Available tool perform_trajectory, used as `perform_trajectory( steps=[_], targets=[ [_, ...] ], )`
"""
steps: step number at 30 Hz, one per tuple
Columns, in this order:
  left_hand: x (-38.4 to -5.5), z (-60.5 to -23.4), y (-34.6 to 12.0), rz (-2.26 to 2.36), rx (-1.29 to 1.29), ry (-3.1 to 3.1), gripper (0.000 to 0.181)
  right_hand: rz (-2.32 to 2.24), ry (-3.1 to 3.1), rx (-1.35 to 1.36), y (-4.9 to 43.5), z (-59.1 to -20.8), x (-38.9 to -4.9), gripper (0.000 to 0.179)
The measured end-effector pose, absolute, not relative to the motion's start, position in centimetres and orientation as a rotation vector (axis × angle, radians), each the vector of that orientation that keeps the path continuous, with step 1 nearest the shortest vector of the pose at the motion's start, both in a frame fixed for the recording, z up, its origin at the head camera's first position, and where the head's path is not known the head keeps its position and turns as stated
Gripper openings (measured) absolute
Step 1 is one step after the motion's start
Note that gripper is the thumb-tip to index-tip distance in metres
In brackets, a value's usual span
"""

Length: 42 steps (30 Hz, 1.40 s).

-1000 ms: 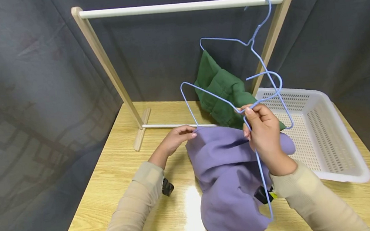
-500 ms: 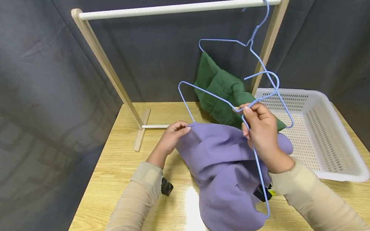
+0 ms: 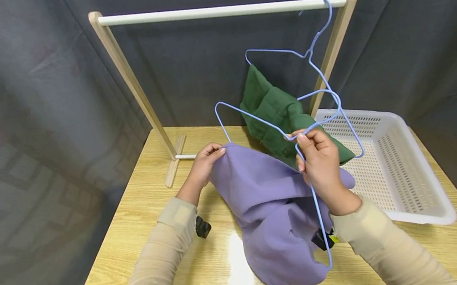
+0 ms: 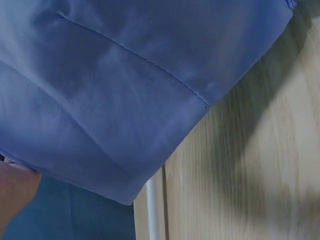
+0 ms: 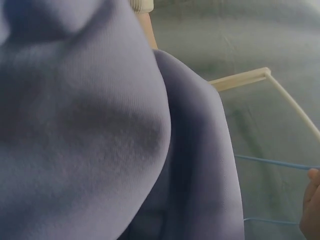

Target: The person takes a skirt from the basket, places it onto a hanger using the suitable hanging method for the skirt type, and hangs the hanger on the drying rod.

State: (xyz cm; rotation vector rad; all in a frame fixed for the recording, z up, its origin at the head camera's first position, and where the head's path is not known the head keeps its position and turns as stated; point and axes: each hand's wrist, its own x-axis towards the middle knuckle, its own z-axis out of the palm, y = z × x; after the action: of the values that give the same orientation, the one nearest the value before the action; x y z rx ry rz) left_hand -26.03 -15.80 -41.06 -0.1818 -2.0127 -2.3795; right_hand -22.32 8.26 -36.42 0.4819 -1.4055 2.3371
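In the head view a blue wire hanger [image 3: 251, 116] is tilted over the table, and my right hand [image 3: 319, 166] pinches it at the neck, just under the hook. A purple garment [image 3: 261, 222] drapes over the hanger's lower part, its upper left corner pinched between the thumb and fingers of my left hand [image 3: 206, 165]. One lower corner of the hanger shows at the garment's bottom right. Stitched seams run across the purple cloth [image 4: 115, 90] in the left wrist view. Purple folds [image 5: 90, 130] fill much of the right wrist view, with my right hand [image 5: 311, 205] at its edge.
A wooden rack with a white rail [image 3: 199, 12] stands behind. From its right end hangs another blue hanger [image 3: 317, 37] bearing a green garment [image 3: 270, 106]. At the right, a white perforated basket [image 3: 421, 165] sits on the wooden table [image 3: 139, 243].
My left hand has drawn the garment's upper corner up and to the left, spreading the cloth. The held hanger and my right hand have shifted slightly left.
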Motion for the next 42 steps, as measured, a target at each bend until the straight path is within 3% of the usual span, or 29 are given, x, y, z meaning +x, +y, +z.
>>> perform_trajectory(
  steps=[7, 12, 26, 37, 42],
  targets=[
    [-26.6, -40.4, -16.4, -2.316, -0.100, -1.977, 0.020, 2.404, -1.375, 0.427, 6.4, -33.0, -19.7, 0.015],
    [-27.0, -39.9, -16.9, -2.318, -0.066, -1.931, 0.021, 2.350, -1.418, 0.559, 7.7, -36.4, -21.9, 0.010],
    [-27.6, -39.5, -17.5, -2.297, 0.035, -1.913, 0.012, 2.342, -1.437, 0.653, 8.9, -39.8, -24.1, 0.008],
    [-28.2, -39.1, -18.2, -2.300, 0.106, -1.816, 0.006, 2.318, -1.414, 0.616, 5.9, -32.8, -19.4, 0.009],
    [-28.3, -39.0, -18.4, -2.307, 0.132, -1.771, 0.010, 2.366, -1.391, 0.598, 5.5, -31.7, -18.8, 0.016]
  ],
)
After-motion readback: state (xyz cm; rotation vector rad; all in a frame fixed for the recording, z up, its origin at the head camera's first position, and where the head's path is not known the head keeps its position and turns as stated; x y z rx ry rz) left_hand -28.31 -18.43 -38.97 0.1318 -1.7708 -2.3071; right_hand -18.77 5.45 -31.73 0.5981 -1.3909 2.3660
